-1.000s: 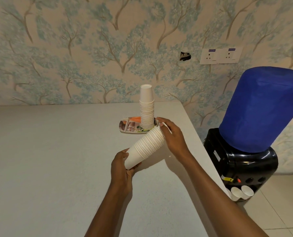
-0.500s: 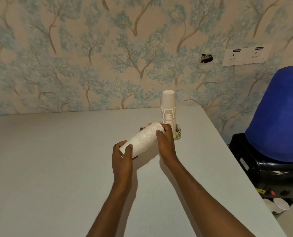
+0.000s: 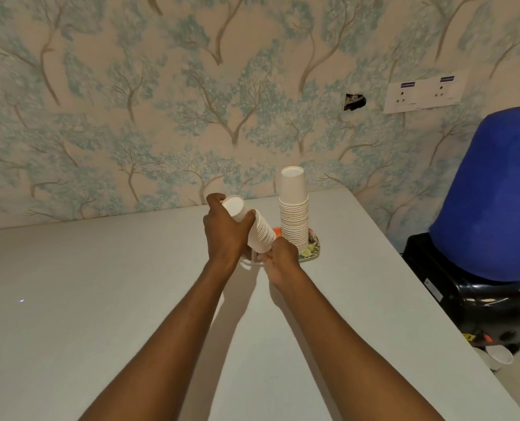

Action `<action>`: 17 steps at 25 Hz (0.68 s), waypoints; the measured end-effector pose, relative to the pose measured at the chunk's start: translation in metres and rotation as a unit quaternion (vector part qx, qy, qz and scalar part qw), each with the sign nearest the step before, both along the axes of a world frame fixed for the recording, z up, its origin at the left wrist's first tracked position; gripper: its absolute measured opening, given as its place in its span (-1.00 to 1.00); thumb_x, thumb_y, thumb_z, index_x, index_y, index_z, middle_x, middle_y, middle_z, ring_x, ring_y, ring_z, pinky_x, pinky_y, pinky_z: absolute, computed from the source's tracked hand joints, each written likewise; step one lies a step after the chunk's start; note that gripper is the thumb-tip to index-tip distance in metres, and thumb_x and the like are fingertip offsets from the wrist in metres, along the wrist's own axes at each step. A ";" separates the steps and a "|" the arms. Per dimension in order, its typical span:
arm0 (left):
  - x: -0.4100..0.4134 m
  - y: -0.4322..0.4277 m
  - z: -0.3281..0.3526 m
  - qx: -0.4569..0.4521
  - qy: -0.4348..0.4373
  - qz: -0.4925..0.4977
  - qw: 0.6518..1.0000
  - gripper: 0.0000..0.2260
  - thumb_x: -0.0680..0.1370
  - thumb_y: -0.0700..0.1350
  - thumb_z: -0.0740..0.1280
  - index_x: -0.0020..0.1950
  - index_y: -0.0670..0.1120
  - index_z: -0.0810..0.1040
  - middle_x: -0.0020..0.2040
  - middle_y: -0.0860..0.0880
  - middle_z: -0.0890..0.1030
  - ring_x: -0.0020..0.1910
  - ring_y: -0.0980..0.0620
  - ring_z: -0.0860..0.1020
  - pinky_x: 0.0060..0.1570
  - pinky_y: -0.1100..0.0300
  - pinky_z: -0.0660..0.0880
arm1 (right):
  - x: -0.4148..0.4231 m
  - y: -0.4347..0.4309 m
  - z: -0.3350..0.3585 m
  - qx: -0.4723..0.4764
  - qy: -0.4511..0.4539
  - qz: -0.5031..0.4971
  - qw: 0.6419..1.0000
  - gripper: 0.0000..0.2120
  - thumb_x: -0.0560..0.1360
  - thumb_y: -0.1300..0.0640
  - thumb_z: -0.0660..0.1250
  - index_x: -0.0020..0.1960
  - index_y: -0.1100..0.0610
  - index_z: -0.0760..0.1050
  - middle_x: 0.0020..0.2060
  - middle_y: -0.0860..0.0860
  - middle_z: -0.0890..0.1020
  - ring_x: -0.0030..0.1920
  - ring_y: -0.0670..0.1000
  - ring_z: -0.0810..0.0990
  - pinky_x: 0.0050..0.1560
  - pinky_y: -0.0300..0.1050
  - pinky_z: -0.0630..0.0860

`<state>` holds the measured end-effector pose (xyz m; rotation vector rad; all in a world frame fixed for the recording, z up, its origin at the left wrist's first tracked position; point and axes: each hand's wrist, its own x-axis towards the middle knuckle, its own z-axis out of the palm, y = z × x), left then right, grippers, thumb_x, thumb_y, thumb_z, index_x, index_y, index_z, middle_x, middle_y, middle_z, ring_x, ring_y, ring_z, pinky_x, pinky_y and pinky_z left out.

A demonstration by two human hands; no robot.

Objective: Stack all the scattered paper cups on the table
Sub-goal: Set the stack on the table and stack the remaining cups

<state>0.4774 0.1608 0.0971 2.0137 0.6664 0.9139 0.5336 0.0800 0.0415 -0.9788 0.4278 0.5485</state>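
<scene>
I hold a nested stack of white paper cups (image 3: 260, 235) tilted, its closed end up and to the left. My left hand (image 3: 223, 235) grips the upper part of that stack. My right hand (image 3: 278, 259) holds its lower, open end just above the table. Right beside it, a taller stack of upside-down white paper cups (image 3: 293, 217) stands upright on a small patterned tray (image 3: 312, 252). The tray's left part is hidden behind my hands.
The grey table (image 3: 100, 299) ends at the wallpapered wall behind and at an edge on the right. A water dispenser with a blue bottle (image 3: 492, 202) stands right of the table, with loose white cups (image 3: 500, 355) on the floor below it.
Both hands have carried the held stack away from me, toward the tray. The stack has turned from lying nearly flat to tilted more upright, closed end up.
</scene>
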 end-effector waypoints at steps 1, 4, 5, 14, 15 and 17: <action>0.010 0.003 0.000 0.005 0.016 -0.004 1.000 -0.39 0.42 -0.01 0.55 0.35 -0.07 0.34 0.22 -0.11 0.57 0.14 -0.08 0.58 0.07 0.14 0.54 | 0.001 0.000 0.000 0.044 0.026 -0.010 0.999 -0.78 0.62 0.31 0.17 0.25 0.21 0.40 0.20 0.22 0.56 0.15 0.19 0.57 0.09 0.01 0.58; 0.034 0.009 -0.003 0.025 0.054 -0.010 0.998 -0.42 0.42 0.02 0.55 0.30 -0.09 0.35 0.21 -0.13 0.60 0.13 -0.12 0.60 0.06 0.11 0.57 | 0.002 0.002 -0.003 0.074 0.048 -0.017 0.996 -0.68 0.60 0.34 0.22 0.29 0.13 0.26 0.20 0.19 0.56 0.20 0.24 0.57 0.20 0.14 0.58; 0.040 0.011 -0.004 0.033 0.065 -0.011 0.997 -0.43 0.41 0.03 0.55 0.28 -0.09 0.36 0.19 -0.13 0.60 0.12 -0.13 0.60 0.03 0.10 0.56 | 0.003 0.003 -0.005 0.065 0.041 -0.016 0.997 -0.65 0.59 0.34 0.22 0.31 0.11 0.26 0.13 0.18 0.58 0.13 0.22 0.59 0.11 0.13 0.62; 0.070 0.018 -0.004 0.104 0.125 -0.033 0.986 -0.41 0.37 0.10 0.56 0.25 -0.11 0.41 0.16 -0.12 0.62 0.08 -0.13 0.62 -0.07 0.10 0.56 | 0.020 0.004 -0.008 0.090 0.035 -0.055 0.994 -0.64 0.65 0.23 0.22 0.42 0.12 0.29 0.28 0.18 0.54 0.29 0.25 0.52 0.31 0.21 0.51; 0.071 0.016 -0.006 0.111 0.127 -0.040 0.985 -0.40 0.36 0.11 0.57 0.25 -0.11 0.41 0.16 -0.12 0.62 0.09 -0.13 0.62 -0.08 0.10 0.55 | 0.021 0.003 -0.007 0.082 0.029 -0.054 0.995 -0.64 0.64 0.24 0.23 0.41 0.11 0.30 0.27 0.17 0.54 0.28 0.23 0.54 0.29 0.21 0.53; 0.073 0.014 -0.010 0.112 0.133 -0.055 0.983 -0.37 0.36 0.13 0.57 0.26 -0.13 0.42 0.18 -0.12 0.61 0.11 -0.14 0.61 -0.07 0.08 0.55 | 0.017 0.000 -0.007 0.070 0.019 -0.045 0.996 -0.63 0.64 0.24 0.23 0.43 0.11 0.30 0.29 0.14 0.53 0.28 0.19 0.53 0.30 0.14 0.52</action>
